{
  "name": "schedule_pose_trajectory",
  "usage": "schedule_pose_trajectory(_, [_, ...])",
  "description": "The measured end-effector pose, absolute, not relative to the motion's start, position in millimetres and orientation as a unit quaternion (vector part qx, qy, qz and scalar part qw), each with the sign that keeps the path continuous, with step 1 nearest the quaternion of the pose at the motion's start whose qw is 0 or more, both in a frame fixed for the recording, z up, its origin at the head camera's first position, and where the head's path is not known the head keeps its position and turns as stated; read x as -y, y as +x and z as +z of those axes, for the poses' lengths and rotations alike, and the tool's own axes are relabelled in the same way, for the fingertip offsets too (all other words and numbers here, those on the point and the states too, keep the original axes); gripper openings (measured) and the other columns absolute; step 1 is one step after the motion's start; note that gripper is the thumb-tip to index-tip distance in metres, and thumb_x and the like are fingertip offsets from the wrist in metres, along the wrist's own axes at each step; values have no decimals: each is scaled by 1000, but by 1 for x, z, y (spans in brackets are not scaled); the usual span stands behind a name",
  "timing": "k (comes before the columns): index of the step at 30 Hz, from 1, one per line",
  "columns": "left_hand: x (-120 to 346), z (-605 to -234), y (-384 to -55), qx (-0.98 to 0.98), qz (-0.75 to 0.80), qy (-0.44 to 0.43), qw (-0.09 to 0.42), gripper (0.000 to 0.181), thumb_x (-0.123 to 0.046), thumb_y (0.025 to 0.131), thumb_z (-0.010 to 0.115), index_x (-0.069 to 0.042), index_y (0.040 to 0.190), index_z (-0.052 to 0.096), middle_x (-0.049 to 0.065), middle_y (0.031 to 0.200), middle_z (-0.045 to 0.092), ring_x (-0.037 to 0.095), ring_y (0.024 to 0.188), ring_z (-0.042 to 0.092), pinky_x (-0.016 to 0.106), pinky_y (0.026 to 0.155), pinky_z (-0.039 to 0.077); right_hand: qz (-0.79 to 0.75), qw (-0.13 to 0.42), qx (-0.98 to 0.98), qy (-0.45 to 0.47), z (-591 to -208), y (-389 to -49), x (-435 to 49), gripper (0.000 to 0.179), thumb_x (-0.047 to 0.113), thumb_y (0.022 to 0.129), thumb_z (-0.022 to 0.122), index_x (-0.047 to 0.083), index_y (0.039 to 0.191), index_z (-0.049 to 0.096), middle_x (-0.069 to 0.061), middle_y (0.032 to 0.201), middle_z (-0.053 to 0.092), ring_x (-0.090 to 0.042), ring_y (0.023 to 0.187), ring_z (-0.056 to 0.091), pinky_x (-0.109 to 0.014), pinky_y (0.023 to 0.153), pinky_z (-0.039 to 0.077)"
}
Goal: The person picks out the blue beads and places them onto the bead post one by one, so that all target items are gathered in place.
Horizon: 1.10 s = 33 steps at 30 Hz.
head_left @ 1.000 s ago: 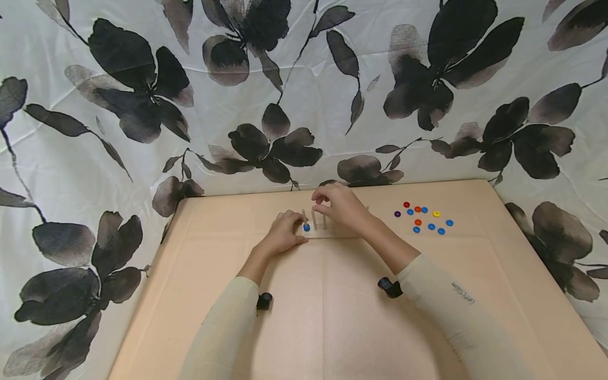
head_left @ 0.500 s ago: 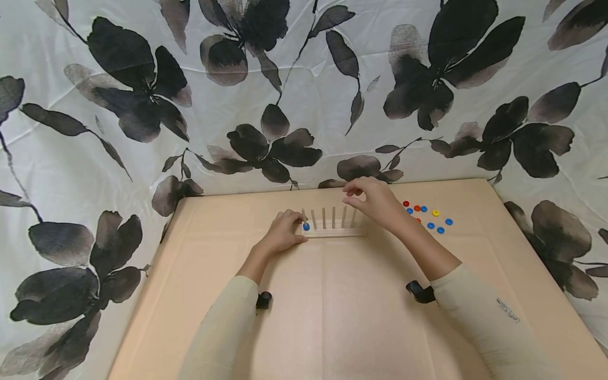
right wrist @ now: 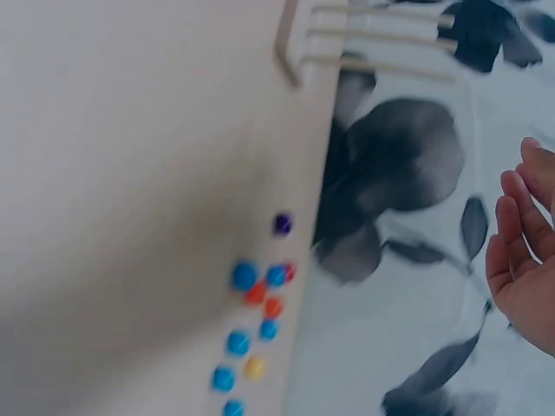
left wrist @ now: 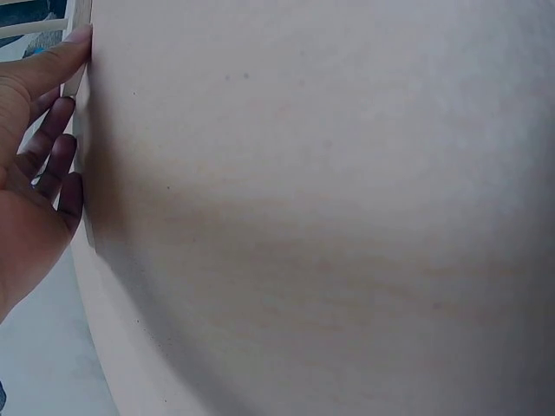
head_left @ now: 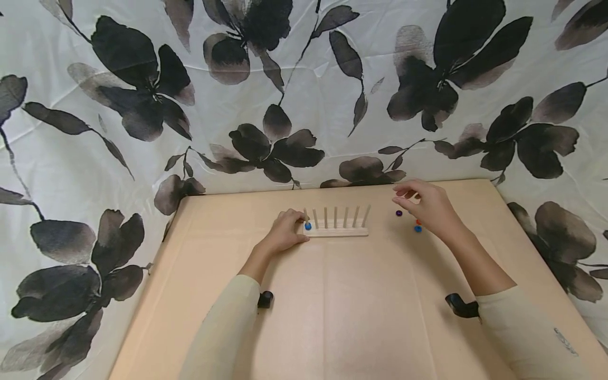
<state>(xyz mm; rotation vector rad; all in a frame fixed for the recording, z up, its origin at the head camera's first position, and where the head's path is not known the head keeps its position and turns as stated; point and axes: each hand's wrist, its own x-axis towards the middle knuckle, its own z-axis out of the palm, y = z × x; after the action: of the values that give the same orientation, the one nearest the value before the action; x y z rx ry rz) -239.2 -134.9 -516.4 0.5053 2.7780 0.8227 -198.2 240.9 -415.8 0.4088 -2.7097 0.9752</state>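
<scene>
My left hand (head_left: 284, 232) grips the left end of a wooden peg rack (head_left: 338, 233) with a row of upright pegs. A blue bead (head_left: 308, 226) sits low on the leftmost peg; the other pegs carry nothing. In the left wrist view, the thumb of that hand (left wrist: 39, 130) presses the rack's edge (left wrist: 76, 61). My right hand (head_left: 429, 207) hovers above the loose beads at the right, fingers loosely bent, and no bead shows in it. A purple bead (head_left: 399, 213) and a blue bead (head_left: 418, 229) show beside it; it hides most others.
In the right wrist view, several blue, red and orange beads lie near a yellow bead (right wrist: 255, 367), all blurred. The pale tabletop (head_left: 332, 306) ends at a floral cloth (head_left: 294, 79) behind it.
My right hand has moved right from the pegs to over the loose beads, uncovering the rack. My left hand stays at the rack's left end; the blue bead there has not moved.
</scene>
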Motion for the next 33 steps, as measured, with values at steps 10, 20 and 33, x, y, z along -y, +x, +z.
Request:
schedule_pose_trajectory(10, [134,-516,-238,-940,278,170,100,53,-26,84,88,-10,129,65,9,130,60,29,120,48,46,108,39,298,96,946,81,-452,-185,-292,27,16,92,79,4,116,72,-14,105,75,-32,94,65,-31,76,52])
schedule_pose_trajectory(20, [135,-515,-238,-939,279,173,99,53,-27,84,88,-10,128,65,8,129,60,28,119,48,45,107,40,292,30,955,52,-485,-182,-310,32,15,95,75,-1,122,69,-22,111,72,-37,100,66,-55,88,56])
schedule_pose_trajectory(33, [135,-517,-238,-940,277,171,102,56,-28,85,87,-9,132,63,7,128,59,27,118,47,45,106,40,285,-32,956,60,-512,-181,-310,34,15,96,74,0,125,67,-19,112,70,-32,100,61,-53,91,56])
